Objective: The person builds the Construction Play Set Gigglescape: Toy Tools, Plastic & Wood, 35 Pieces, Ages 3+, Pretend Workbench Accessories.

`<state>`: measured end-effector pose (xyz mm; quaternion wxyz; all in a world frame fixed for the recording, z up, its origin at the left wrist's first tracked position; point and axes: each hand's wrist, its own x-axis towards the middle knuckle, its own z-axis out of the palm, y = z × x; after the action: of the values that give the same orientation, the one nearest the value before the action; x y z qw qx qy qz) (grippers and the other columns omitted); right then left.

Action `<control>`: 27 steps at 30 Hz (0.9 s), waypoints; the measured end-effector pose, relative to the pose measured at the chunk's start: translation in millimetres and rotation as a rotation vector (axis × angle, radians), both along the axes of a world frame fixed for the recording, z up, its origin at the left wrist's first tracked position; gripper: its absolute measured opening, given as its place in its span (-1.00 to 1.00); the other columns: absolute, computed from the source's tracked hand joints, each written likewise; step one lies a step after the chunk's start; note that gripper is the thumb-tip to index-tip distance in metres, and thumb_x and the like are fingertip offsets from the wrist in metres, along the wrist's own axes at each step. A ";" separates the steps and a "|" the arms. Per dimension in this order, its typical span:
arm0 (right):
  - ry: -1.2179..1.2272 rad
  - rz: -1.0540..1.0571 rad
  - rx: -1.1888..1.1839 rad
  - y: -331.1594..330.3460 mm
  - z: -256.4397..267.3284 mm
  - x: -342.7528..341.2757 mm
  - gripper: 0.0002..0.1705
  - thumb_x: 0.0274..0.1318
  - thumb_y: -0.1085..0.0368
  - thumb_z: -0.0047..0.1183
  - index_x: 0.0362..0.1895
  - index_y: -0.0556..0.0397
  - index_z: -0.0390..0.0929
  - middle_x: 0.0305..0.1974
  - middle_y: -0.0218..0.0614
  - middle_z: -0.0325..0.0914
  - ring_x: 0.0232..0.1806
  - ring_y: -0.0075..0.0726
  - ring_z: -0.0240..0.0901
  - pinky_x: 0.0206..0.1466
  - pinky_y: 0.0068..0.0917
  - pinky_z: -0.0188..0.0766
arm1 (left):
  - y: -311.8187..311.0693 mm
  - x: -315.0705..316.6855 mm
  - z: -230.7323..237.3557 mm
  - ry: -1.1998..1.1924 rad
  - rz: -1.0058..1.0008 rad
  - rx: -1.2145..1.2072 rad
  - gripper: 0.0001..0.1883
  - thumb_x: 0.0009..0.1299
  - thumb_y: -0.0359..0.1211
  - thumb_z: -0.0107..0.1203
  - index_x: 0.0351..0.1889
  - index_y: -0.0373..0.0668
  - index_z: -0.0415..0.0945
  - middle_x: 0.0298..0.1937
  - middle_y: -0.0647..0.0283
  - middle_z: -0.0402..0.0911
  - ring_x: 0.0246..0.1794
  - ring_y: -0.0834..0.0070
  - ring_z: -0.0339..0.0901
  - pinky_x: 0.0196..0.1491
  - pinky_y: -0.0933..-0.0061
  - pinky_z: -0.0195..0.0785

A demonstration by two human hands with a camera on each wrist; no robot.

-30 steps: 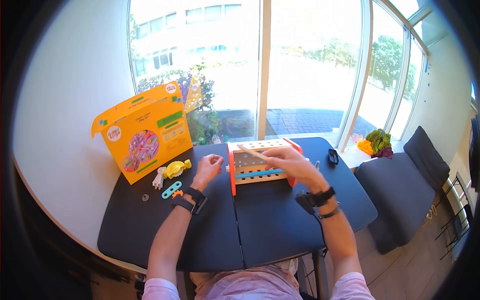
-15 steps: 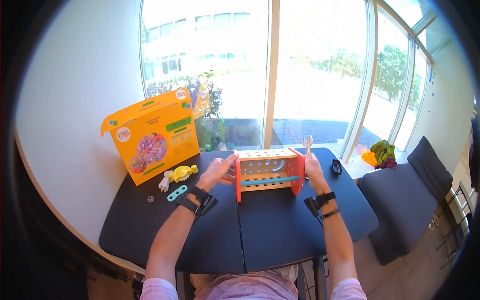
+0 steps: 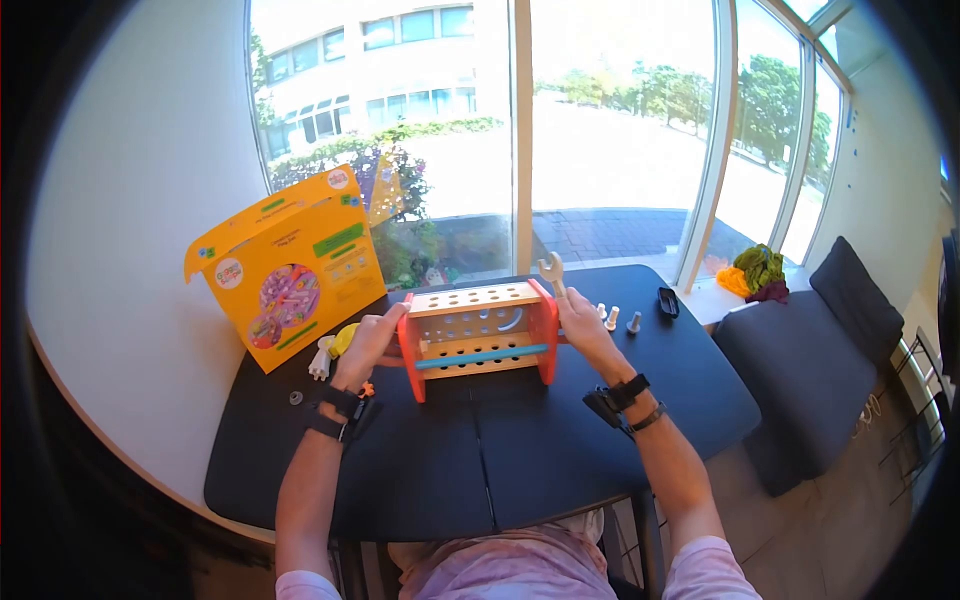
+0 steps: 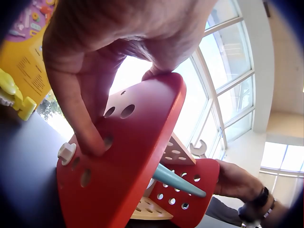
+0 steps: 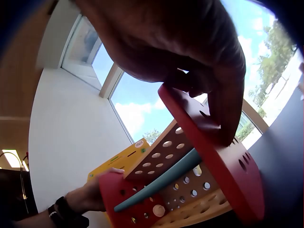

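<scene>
The left hand (image 3: pixel 370 345) and right hand (image 3: pixel 590 330) grip the toy workbench (image 3: pixel 465 328) by its red end panels (image 4: pixel 135 140), fingers curled; it sits on or just above the worktop (image 3: pixel 420 470). A spanner (image 3: pixel 553 274) rises beside the right hand, its support unclear. Positioning seems underway; next likely calls for an even, level hold.
</scene>
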<state>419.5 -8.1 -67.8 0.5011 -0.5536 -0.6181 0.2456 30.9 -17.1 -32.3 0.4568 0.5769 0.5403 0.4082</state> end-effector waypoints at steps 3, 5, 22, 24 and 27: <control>0.109 0.040 -0.052 -14.1 4.4 -0.4 -0.63 0.72 0.15 -0.14 0.04 0.21 0.59 -0.15 -0.18 0.62 -0.13 -0.19 0.55 -0.04 -0.18 0.51 | -8.8 -6.1 8.4 0.027 -0.019 -0.037 -0.14 0.58 0.38 0.06 0.15 -0.36 0.76 0.07 0.02 0.84 -0.08 0.21 0.86 -0.05 0.19 0.80; 0.024 -0.069 0.127 -27.6 10.2 0.9 -0.68 0.71 0.20 -0.06 0.04 0.20 0.64 -0.16 -0.25 0.62 -0.15 -0.34 0.56 -0.10 -0.30 0.52 | -21.5 -3.3 19.4 0.019 0.009 0.019 -0.17 0.61 0.39 0.10 0.20 -0.29 0.76 0.06 0.09 0.85 -0.06 0.32 0.83 -0.10 0.32 0.76; 0.426 0.797 -0.089 -162.8 28.8 -64.4 -0.79 0.35 0.50 0.46 0.01 0.21 0.75 -0.08 -0.21 0.88 -0.05 -0.42 0.83 0.12 -0.42 0.76 | -165.3 93.9 22.0 0.162 -0.346 0.654 -0.75 0.72 -0.34 0.23 0.02 -0.40 0.76 -0.17 0.15 0.84 -0.24 0.52 0.80 -0.24 0.45 0.66; 0.200 0.745 -0.096 -164.5 28.3 -61.5 -0.85 0.36 0.39 0.49 -0.09 0.21 0.83 -0.20 -0.31 0.87 -0.12 -0.53 0.80 0.04 -0.48 0.74 | -169.6 88.1 4.4 0.005 -0.330 0.525 -0.72 0.77 -0.30 0.17 0.05 -0.38 0.74 -0.16 0.16 0.84 -0.18 0.52 0.82 -0.21 0.44 0.70; 0.014 0.726 -0.076 -161.5 36.9 -47.1 -0.78 0.38 0.26 0.51 -0.17 0.19 0.90 -0.37 -0.39 0.83 -0.29 -0.63 0.72 -0.14 -0.55 0.66 | -174.5 72.3 -5.6 -0.179 -0.340 0.227 -0.68 0.82 -0.24 0.08 0.16 -0.34 0.69 -0.14 0.16 0.83 -0.13 0.51 0.84 -0.18 0.43 0.75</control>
<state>372.4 -169.5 -30.9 0.3645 -0.3148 -0.7614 0.4339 103.2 -191.6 -37.9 0.4972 0.6690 0.3430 0.4331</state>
